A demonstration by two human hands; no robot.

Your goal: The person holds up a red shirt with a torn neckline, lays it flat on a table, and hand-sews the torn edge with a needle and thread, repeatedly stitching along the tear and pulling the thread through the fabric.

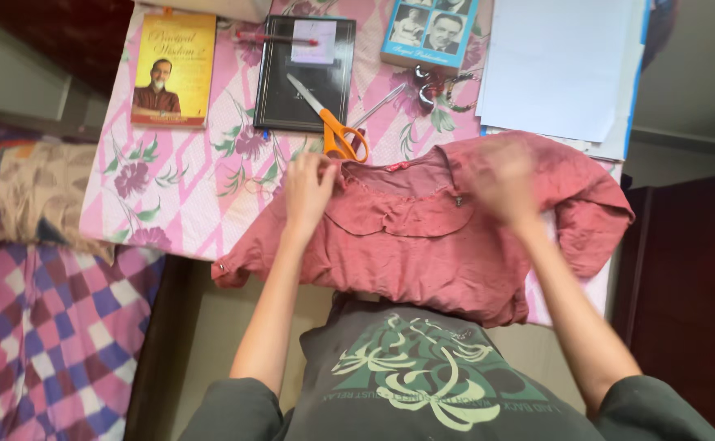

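- Two bare hands work over a dusty-pink garment (423, 245) spread on a table covered by a pink floral cloth (178, 188); the garment's lower edge hangs over the near table edge toward the person.
- Left hand (308, 186) pinches the fabric at the neckline's left end, fingers closed on the cloth.
- Right hand (504, 181) is blurred above the garment's right shoulder; I cannot tell whether it grips the fabric or only lies on it.
- Orange-handled scissors (335, 122) lie just beyond the left hand, blades resting across a black book (304, 77).
- Yellow book (173, 69) sits further left on the cloth, well apart from the garment.
- Blue book (429, 31) lies at the far edge, with white papers (557, 69) stacked to its right, touching the garment's far right side.
- Checked purple bedding (47, 343) shows lower left, beside the table.
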